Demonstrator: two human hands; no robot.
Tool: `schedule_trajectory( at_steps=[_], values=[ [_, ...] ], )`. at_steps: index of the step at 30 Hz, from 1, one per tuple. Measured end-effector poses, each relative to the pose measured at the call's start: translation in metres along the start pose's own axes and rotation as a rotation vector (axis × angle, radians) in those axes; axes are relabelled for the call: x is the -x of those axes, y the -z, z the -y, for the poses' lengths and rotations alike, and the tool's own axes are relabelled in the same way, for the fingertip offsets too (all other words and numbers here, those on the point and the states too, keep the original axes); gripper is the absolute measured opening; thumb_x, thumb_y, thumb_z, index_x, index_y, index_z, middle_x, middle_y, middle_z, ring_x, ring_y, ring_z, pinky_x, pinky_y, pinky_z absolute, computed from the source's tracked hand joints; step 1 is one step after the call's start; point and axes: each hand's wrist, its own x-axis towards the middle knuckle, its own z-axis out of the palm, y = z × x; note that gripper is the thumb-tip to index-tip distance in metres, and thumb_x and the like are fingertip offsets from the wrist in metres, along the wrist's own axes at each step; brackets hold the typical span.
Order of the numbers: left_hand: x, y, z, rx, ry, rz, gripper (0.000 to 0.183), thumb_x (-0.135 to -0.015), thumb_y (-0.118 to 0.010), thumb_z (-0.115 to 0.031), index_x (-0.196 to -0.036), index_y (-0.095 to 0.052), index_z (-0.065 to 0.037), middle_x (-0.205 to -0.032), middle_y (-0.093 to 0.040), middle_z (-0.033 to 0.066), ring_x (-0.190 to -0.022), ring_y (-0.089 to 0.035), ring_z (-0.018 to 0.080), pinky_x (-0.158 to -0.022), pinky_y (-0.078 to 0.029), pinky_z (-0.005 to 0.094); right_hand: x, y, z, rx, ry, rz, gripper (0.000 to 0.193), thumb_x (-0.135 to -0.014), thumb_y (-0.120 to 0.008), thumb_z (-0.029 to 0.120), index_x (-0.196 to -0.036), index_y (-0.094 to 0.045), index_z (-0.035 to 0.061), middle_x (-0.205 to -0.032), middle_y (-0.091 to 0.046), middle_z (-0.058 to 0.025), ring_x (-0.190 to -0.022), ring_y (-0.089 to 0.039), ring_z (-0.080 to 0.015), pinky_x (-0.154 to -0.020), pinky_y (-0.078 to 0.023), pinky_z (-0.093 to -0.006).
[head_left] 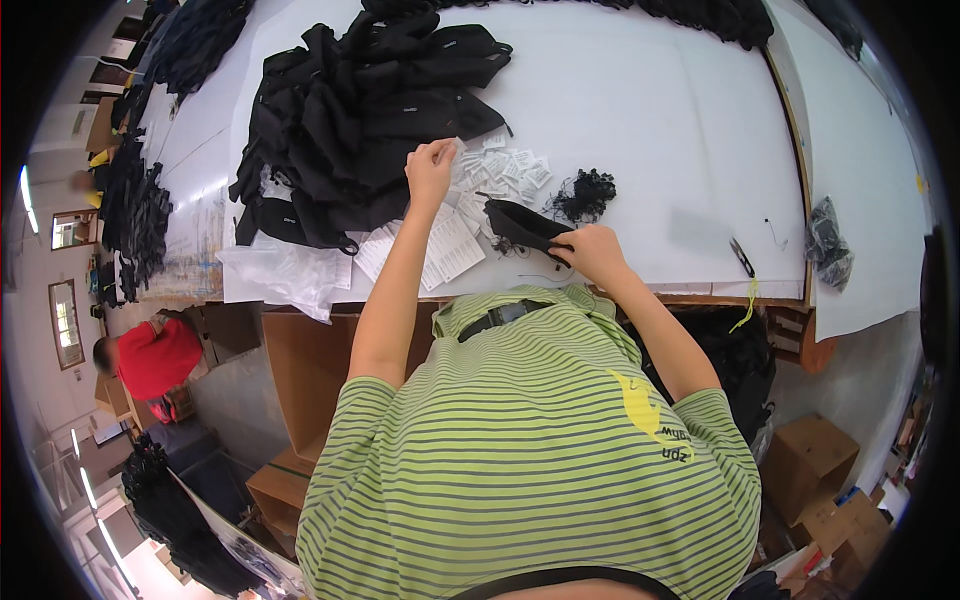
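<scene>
My left hand (431, 172) is pinched at the front edge of a big heap of black garments (345, 120). At its fingertips shows a small whitish tag (459, 146), like those in the loose pile of white tags (520, 172) just to the right. My right hand (594, 252) grips one end of a black fabric piece (525, 222), which lies slanting on the table between my hands. Beyond that hand is a tangle of black strings (584, 195). Printed white sheets (440, 255) lie between my forearms, partly covered by the left one.
A crumpled clear plastic bag (290, 275) hangs at the white table's (690, 120) near edge. Thread snips (742, 257) with a yellow cord lie at the right, near a bagged dark bundle (828, 245). Cardboard boxes (310, 370) stand below. A person in red (158, 355) bends at the left.
</scene>
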Motion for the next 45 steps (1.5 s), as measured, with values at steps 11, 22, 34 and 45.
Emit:
schedule_trajectory(
  at_steps=[11,22,34,45],
  values=[
    [0.035,0.006,-0.050,0.224,-0.098,-0.081,0.012,-0.077,-0.069,-0.015,-0.080,-0.065,-0.005,-0.079,-0.066,0.0076,-0.080,-0.059,0.0220,-0.074,-0.043,0.0320,-0.003,0.000,-0.004,-0.014,0.009,0.006,0.020,-0.074,-0.068,0.033,-0.082,-0.073,0.0152,-0.062,-0.063,-0.0076,-0.061,-0.061,-0.0261,-0.055,-0.047,-0.0375],
    [0.113,-0.027,-0.065,-0.069,-0.486,0.462,0.021,-0.081,-0.064,-0.025,-0.082,-0.066,-0.004,-0.079,-0.062,0.0053,-0.082,-0.053,0.0241,-0.083,-0.038,0.0353,0.004,-0.011,-0.007,0.017,0.089,-0.032,0.020,-0.074,-0.069,0.033,-0.085,-0.072,0.0168,-0.060,-0.061,-0.0071,-0.058,-0.060,-0.0251,-0.054,-0.046,-0.0378],
    [0.126,-0.023,-0.076,-0.249,-0.542,0.564,0.032,-0.077,-0.067,-0.020,-0.109,-0.063,-0.018,-0.097,-0.059,0.0004,-0.090,-0.050,0.0225,-0.082,-0.034,0.0355,0.030,0.004,-0.016,0.023,-0.227,-0.143,0.052,-0.068,-0.073,0.047,-0.110,-0.063,0.0172,-0.060,-0.061,-0.0084,-0.054,-0.060,-0.0257,-0.050,-0.045,-0.0336],
    [0.123,-0.068,-0.090,-0.482,-0.640,0.764,0.016,-0.077,-0.064,-0.017,-0.092,-0.062,-0.011,-0.081,-0.063,0.0016,-0.083,-0.055,0.0210,-0.075,-0.038,0.0343,0.027,-0.001,-0.022,-0.006,-0.166,-0.117,0.036,-0.071,-0.072,0.042,-0.093,-0.070,0.0131,-0.065,-0.064,-0.0082,-0.062,-0.062,-0.0261,-0.057,-0.047,-0.0356]
  ],
)
